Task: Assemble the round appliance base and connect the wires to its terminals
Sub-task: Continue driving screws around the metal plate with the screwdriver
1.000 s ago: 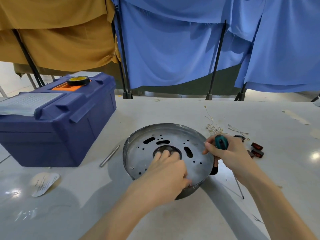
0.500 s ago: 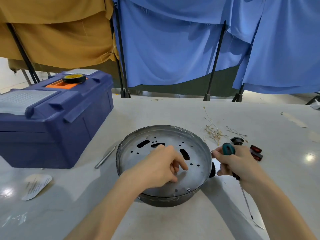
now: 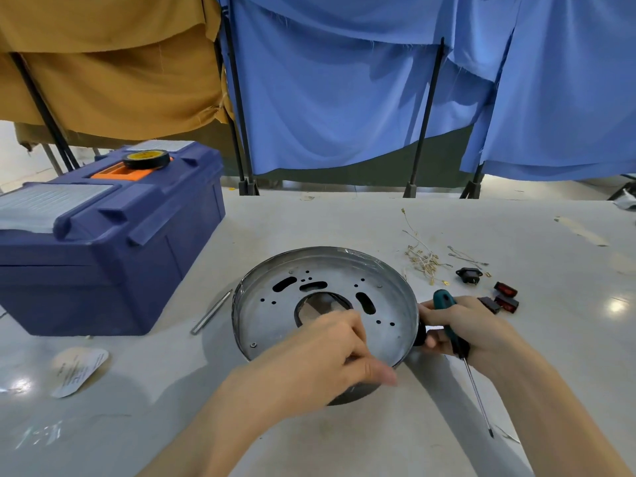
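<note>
On the white table, right of a blue toolbox, the round base sits open side up.
The left hand grips its near rim. The right hand, at the right rim, clasps a teal-handled screwdriver whose shaft points toward the person. The paper slip bears print too small to read.

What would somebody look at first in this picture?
First comes the shiny round metal base in the middle of the table, full of holes, with the left hand gripping its near edge. Next is the right hand at the base's right side, holding a green-handled screwdriver. The big blue toolbox on the left stands out too.
</note>
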The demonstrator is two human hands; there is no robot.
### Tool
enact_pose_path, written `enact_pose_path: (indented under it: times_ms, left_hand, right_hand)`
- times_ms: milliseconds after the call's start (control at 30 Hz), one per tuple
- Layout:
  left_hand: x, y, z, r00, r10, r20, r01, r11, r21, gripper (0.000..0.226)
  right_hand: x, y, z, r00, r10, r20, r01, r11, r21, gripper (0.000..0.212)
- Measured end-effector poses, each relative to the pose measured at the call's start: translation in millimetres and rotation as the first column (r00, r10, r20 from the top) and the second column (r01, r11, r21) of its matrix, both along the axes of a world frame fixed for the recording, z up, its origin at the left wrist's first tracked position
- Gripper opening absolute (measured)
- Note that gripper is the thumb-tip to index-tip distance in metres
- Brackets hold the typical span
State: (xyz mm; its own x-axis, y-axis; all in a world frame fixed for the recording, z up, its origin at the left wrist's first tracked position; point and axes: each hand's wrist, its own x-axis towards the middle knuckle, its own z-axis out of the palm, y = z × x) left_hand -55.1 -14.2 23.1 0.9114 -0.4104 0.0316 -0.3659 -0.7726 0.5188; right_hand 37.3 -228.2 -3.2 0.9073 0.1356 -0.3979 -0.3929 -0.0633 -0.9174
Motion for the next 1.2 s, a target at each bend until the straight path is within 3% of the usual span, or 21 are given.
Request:
enact_pose_path:
  times_ms: [100,200,300,500,833,933,1033,1200]
  left_hand:
    - [-13.3,-5.7,-7.4,0.992,0.0,0.129,-0.024,0.983,0.181,0.059]
    - [-26.2,-14.8,-15.0,0.936,-0.014,0.352,-0.112,0.936,0.335,0.034]
    - [-34.1,-13.7,-12.8,0.871,0.014,0.491,-0.153,0.958,0.244,0.018]
    - [-25.3,7.0,11.4,0.898,0.191,0.396,-0.154,0.98,-0.124,0.014]
    - [-13.9,15.5,44.1,0.944,0.217,0.247,-0.109,0.916,-0.387,0.011]
    - [-13.5,20.3,50.5,0.947,0.255,0.196,-0.151,0.89,-0.431,0.016]
    - [-13.2,26.7,57.2,0.942,0.299,0.155,-0.158,0.799,-0.58,0.016]
    - [-11.2,35.9,59.0,0.928,0.372,0.03,-0.176,0.508,-0.843,0.02]
  right_hand:
    - [-0.9,3.8,0.7,0.995,-0.076,-0.065,0.082,0.992,0.094,0.011]
    - [-3.0,4.5,2.7,0.993,-0.07,-0.097,0.089,0.974,0.209,0.012]
    - [-8.0,2.9,10.7,0.992,0.007,-0.122,0.039,0.927,0.373,0.004]
    - [-16.6,0.7,34.0,0.998,0.039,-0.05,0.002,0.776,0.631,0.018]
    - [-17.9,-5.5,58.9,0.997,-0.078,0.01,0.046,0.683,0.729,0.017]
    - [-22.2,-4.5,50.1,0.988,-0.093,0.125,-0.011,0.758,0.652,0.008]
    - [-32.7,2.0,43.4,0.962,0.038,0.271,-0.179,0.836,0.518,0.017]
    - [-55.6,25.0,52.2,0.822,0.246,0.514,-0.496,0.751,0.435,0.01]
